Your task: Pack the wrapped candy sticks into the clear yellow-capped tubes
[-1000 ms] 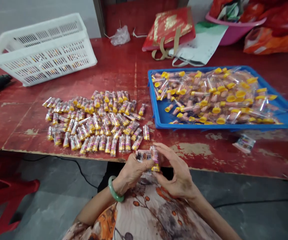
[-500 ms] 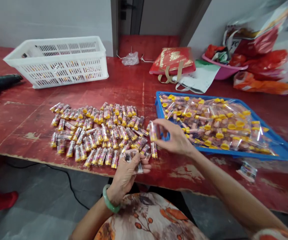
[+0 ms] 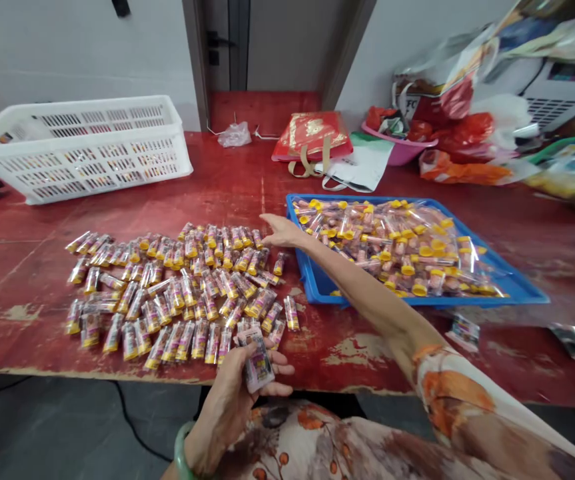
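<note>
My left hand (image 3: 240, 390) is below the pile, palm up, with the thumb pressed on a small stack of printed plastic sleeves (image 3: 258, 369). A pale green bangle (image 3: 182, 450) circles that wrist. At the far right end of the pile of wrapped tubes (image 3: 187, 293), my right hand (image 3: 281, 231) reaches out, index finger stretched to the left and thumb apart. I see no tube in its fingers. Most tubes are clear with a printed wrap and yellow cap. One wrapped tube (image 3: 291, 313) lies apart at the pile's right.
A blue tray (image 3: 312, 287) full of yellow-capped tubes stands at right. Behind the pile are a white basket (image 3: 102, 163), a red bag (image 3: 312, 137) and a pink basin (image 3: 402, 152). A loose printed sleeve (image 3: 464, 332) lies near the front edge of the red table (image 3: 367, 347).
My right hand has moved away to the far end of the pile; the tube it held no longer shows in it. My left hand has turned its stack more into view. The camera has swung right.
</note>
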Motion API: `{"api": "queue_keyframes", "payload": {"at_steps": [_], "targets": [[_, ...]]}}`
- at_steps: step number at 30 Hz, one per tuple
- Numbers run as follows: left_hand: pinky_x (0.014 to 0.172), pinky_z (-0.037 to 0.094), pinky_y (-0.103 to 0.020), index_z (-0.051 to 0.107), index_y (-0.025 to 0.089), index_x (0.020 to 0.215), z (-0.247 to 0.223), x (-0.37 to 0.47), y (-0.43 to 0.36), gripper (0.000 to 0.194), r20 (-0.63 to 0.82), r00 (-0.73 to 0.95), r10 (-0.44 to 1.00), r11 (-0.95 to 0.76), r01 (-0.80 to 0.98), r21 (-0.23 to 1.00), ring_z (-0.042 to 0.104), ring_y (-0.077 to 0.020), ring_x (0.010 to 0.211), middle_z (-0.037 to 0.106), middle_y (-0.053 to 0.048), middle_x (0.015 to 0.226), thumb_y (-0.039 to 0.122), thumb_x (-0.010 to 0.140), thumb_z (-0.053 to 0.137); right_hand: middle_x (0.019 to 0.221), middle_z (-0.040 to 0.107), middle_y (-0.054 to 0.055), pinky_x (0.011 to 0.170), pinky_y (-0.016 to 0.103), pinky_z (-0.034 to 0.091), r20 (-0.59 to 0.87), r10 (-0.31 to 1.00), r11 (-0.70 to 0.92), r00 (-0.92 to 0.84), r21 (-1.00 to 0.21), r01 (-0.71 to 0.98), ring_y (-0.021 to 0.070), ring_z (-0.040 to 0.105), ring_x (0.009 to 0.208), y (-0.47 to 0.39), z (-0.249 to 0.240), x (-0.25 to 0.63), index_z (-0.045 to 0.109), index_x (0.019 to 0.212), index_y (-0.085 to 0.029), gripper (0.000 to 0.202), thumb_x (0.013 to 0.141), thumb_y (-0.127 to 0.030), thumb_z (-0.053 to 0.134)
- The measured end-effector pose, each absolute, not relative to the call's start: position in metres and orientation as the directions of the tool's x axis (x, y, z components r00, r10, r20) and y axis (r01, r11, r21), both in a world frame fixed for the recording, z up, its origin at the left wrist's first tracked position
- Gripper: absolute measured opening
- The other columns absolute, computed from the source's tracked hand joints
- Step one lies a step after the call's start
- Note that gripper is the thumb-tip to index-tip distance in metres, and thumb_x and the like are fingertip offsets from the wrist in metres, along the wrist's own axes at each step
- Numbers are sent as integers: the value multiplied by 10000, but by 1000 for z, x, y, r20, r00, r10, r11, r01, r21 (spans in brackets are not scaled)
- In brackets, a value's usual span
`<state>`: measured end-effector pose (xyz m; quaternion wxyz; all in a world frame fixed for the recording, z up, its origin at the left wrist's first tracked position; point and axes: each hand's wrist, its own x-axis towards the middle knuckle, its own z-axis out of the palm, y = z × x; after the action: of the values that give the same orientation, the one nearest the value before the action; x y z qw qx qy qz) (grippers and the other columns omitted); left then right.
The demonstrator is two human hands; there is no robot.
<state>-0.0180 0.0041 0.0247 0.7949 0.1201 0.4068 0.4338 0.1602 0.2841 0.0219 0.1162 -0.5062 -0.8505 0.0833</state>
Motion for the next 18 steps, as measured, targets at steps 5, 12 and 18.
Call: {"api": "queue_keyframes", "payload": {"at_steps": [5,12,18], "targets": [[630,604,-350,632,102,914,18,-7,10,292,-581,168,797,555,-585,592,712,-253,740,735,-136,847,283,728,766,974,692,75,856,338,490,98,914,405,-393,-174,898,217,635,952,236,45,268,692,982,-138,217,859,-204,526],[639,604,-332,643,76,926,14,18,5,329,-589,226,776,595,-574,563,713,-236,715,728,-142,844,302,727,776,942,707,83,652,242,430,42,917,396,-396,-197,897,192,639,816,211,1,292,700,835,-178,312,593,-47,552],[591,586,-283,660,77,858,29,19,-6,366,-514,78,854,452,-600,660,692,-193,636,711,-109,759,335,659,828,689,640,101,580,304,378,376,865,484,-332,-451,750,209,579,657,204,17,276,640,700,-169,103,630,-121,581]]}}
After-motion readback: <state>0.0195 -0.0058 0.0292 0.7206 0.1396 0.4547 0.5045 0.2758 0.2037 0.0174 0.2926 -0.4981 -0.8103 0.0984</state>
